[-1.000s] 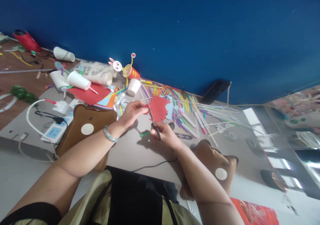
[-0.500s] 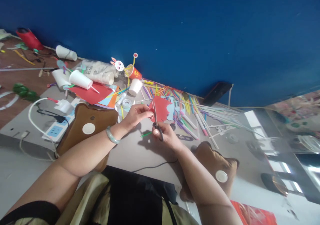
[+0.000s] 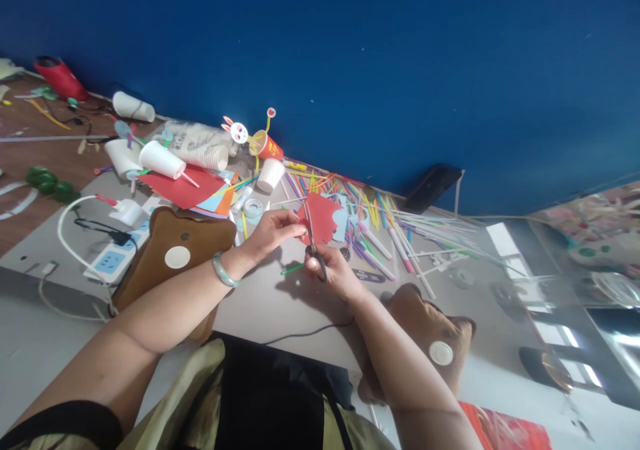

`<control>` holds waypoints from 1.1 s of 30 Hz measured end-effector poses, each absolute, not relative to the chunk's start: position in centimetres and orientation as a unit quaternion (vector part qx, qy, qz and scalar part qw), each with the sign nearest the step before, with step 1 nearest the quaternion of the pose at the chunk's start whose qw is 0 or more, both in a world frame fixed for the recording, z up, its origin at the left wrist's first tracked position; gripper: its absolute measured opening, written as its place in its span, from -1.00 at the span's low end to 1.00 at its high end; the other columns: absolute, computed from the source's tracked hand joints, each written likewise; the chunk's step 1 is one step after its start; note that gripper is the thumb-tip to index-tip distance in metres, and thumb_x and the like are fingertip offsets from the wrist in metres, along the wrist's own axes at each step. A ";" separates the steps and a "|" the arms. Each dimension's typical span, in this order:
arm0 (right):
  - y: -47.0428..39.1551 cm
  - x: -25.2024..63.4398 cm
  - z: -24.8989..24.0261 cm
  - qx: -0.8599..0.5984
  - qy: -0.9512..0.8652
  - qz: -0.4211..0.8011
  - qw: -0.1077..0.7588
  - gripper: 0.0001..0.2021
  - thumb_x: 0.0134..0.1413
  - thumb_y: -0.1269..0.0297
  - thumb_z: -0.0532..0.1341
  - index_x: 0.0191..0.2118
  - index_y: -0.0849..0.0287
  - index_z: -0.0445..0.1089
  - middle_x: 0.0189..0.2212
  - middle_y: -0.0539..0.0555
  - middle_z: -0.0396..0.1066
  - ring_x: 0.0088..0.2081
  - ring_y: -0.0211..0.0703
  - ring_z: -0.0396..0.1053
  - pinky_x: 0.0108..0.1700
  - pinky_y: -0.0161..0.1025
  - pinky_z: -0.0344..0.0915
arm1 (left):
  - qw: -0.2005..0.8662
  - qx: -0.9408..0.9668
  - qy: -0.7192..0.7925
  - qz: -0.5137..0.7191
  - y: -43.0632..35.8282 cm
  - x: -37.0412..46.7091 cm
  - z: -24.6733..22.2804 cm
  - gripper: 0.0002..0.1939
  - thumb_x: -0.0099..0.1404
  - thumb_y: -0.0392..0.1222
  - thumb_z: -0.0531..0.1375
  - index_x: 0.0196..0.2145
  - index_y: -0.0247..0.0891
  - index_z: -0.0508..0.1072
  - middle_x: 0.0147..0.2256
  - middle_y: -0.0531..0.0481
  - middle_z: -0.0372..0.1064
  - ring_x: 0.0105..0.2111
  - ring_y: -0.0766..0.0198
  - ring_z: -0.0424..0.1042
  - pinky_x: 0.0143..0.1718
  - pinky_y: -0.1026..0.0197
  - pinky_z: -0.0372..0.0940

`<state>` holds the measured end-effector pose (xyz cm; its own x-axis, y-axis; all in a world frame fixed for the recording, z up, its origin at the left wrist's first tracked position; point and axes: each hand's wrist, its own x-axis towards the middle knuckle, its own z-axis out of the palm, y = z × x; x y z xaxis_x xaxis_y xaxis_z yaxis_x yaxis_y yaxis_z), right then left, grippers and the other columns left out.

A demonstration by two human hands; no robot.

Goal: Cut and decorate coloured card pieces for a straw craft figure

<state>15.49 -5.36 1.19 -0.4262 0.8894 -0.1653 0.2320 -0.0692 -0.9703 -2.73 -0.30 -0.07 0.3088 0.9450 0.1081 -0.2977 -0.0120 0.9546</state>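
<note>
Red paper with a jagged edge is pinched at its left side by my left hand, which wears a bangle. My right hand is closed around the dark handles of scissors. The scissor blades point away from me and lie at the left part of the red paper, close to my left fingertips. Light blue cut paper shows just behind the red sheet. Below the hands, a thin green piece rests on the grey table.
Brown cushions lie left and right of my hands. Colourful sticks spread behind and to the right. Paper cups, a power strip, a tape roll and a rabbit-decorated cup stand or lie at the left and back.
</note>
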 end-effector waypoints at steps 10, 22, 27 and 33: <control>-5.3 15.6 1.1 -0.450 -0.623 0.573 0.285 -0.41 -0.07 -0.34 0.26 -0.51 0.18 0.28 -0.66 -0.05 0.29 -0.59 -0.33 0.16 -0.51 -0.32 0.06 | 0.622 0.520 0.315 0.493 -0.3 -3.0 0.3 -0.82 0.13 -0.15 0.33 -0.51 -0.28 0.48 -0.50 0.01 0.44 -0.42 0.30 0.41 -0.28 0.22 0.29; -5.4 15.7 0.9 -0.448 -0.618 0.581 0.283 -0.46 -0.04 -0.27 0.29 -0.51 0.19 0.28 -0.67 -0.05 0.29 -0.60 -0.32 0.18 -0.52 -0.33 0.07 | 0.614 0.543 0.291 0.493 -0.1 -3.3 -0.2 -0.82 0.16 -0.14 0.32 -0.48 -0.29 0.47 -0.47 0.01 0.45 -0.40 0.29 0.41 -0.27 0.22 0.30; -5.4 15.7 1.1 -0.448 -0.618 0.581 0.281 -0.44 -0.06 -0.30 0.29 -0.50 0.18 0.29 -0.67 -0.05 0.30 -0.60 -0.32 0.18 -0.52 -0.33 0.07 | 0.613 0.544 0.292 0.493 -0.1 -3.4 -0.1 -0.84 0.17 -0.16 0.31 -0.47 -0.29 0.47 -0.46 0.01 0.46 -0.40 0.29 0.41 -0.26 0.21 0.30; -5.3 15.7 1.2 -0.440 -0.625 0.580 0.282 -0.43 -0.06 -0.32 0.27 -0.51 0.19 0.28 -0.66 -0.05 0.29 -0.59 -0.32 0.18 -0.51 -0.33 0.08 | 0.608 0.547 0.293 0.496 -0.1 -3.5 0.1 -0.86 0.18 -0.19 0.29 -0.47 -0.29 0.48 -0.46 0.01 0.47 -0.40 0.30 0.43 -0.27 0.22 0.31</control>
<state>15.70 -5.31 1.19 -0.4536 0.8771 -0.1579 0.2220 -0.0604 -0.9732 -3.48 -0.08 0.05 0.3377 0.9227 0.1857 -0.2830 -0.0886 0.9550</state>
